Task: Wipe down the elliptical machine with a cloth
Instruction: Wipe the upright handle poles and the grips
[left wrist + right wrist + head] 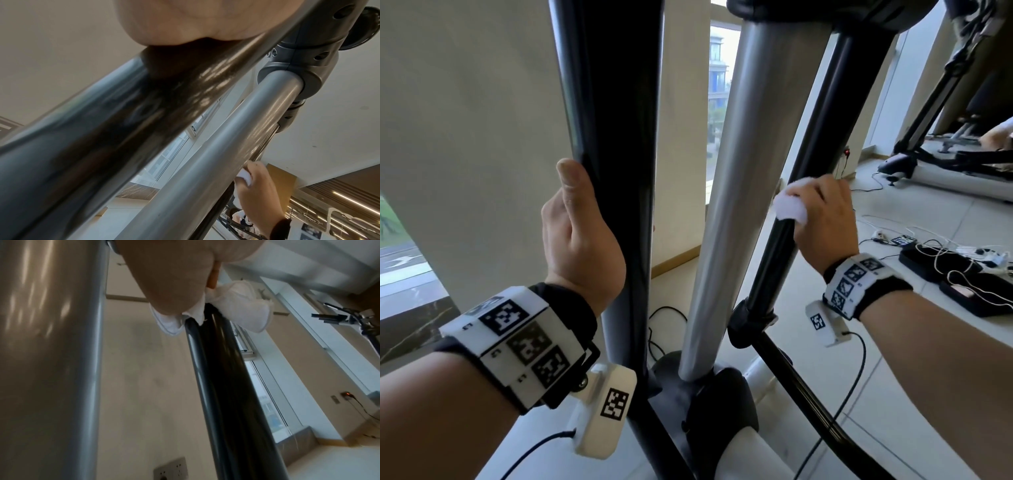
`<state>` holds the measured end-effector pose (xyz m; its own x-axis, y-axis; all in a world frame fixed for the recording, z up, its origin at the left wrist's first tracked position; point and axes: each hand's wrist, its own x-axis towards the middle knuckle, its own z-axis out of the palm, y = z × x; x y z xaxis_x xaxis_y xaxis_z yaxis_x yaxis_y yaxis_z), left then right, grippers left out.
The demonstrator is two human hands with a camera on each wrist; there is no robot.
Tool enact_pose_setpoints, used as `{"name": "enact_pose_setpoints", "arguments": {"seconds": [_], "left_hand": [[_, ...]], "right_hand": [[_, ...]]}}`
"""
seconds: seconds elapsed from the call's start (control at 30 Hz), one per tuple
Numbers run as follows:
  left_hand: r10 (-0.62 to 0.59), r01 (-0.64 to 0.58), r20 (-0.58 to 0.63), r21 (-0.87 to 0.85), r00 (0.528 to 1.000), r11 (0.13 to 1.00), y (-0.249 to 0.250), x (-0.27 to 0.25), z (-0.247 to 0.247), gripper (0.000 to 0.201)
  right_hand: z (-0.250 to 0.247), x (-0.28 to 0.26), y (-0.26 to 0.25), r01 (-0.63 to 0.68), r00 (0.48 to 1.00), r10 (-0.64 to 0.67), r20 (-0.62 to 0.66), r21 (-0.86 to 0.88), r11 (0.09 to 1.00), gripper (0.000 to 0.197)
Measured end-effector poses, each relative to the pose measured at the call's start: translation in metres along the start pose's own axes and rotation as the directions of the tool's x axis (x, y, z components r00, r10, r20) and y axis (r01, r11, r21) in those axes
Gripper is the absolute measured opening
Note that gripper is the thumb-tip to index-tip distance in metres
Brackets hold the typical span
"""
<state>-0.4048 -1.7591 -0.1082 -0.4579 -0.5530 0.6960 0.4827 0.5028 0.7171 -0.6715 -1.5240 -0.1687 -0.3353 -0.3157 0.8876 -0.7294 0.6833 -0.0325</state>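
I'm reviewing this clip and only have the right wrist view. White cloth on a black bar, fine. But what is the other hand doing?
Observer: The left hand grips the other black bar, on the far side of the silver post, thumb pointing up.
Operator: Does it hold a cloth too?
Observer: No. The only cloth is under the right hand.
Operator: How far down the bar is the right hand?
Observer: Well above the joint where the right black bar meets a thinner rod.
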Motion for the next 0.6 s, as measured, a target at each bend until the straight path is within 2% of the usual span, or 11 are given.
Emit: {"name": "enact_pose_setpoints", "arguments": {"seconds": [0.1, 0.2, 0.23, 0.3, 0.33, 0.37, 0.4, 0.5, 0.6], "left_hand": [[0.015, -0.014, -0.02, 0.047, 1.0, 0.999, 0.001, -0.002, 0.0, 0.113], [0.084, -0.07, -0.105, 0.125, 0.991, 0.99, 0.002, -0.001, 0.002, 0.076], [0.095, -0.079, -0.109, 0.144, 0.99, 0.986, 0.003, -0.001, 0.002, 0.071], [0.114, -0.1, -0.087, 0.158, 0.99, 0.982, 0.004, -0.001, 0.002, 0.073], [0.128, -0.114, -0.079, 0.159, 0.989, 0.981, 0.004, -0.001, 0.001, 0.074], [0.133, -0.121, -0.068, 0.161, 0.989, 0.98, 0.004, -0.001, 0.0, 0.075], [0.126, -0.116, -0.057, 0.164, 0.99, 0.98, 0.005, -0.001, 0.0, 0.079], [0.102, -0.091, -0.046, 0.196, 0.994, 0.976, 0.005, -0.003, -0.003, 0.077], [0.054, -0.038, -0.065, 0.227, 0.996, 0.973, 0.004, -0.005, -0.002, 0.064]], "right_hand": [[-0.003, 0.005, -0.004, -0.017, 1.0, 0.017, -0.007, -0.006, 1.0, 0.031], [0.002, -0.019, -0.012, -0.108, 0.988, 0.109, 0.107, -0.013, 0.994, 0.032], [0.003, -0.029, -0.017, -0.103, 0.982, 0.106, 0.159, -0.032, 0.994, 0.03], [0.001, -0.043, -0.028, -0.007, 0.967, 0.024, 0.253, -0.07, 0.998, 0.024], [-0.001, -0.047, -0.031, 0.022, 0.965, -0.009, 0.26, -0.048, 0.999, 0.024], [-0.006, -0.048, -0.035, -0.016, 0.972, 0.014, 0.235, 0.006, 1.0, 0.025], [-0.012, -0.047, -0.039, -0.109, 0.975, 0.091, 0.202, 0.08, 0.991, 0.025], [-0.036, -0.039, -0.048, -0.347, 0.935, 0.321, 0.15, 0.202, 0.916, 0.034], [-0.069, -0.024, -0.054, -0.377, 0.925, 0.371, 0.078, 0.287, 0.881, 0.047]]}}
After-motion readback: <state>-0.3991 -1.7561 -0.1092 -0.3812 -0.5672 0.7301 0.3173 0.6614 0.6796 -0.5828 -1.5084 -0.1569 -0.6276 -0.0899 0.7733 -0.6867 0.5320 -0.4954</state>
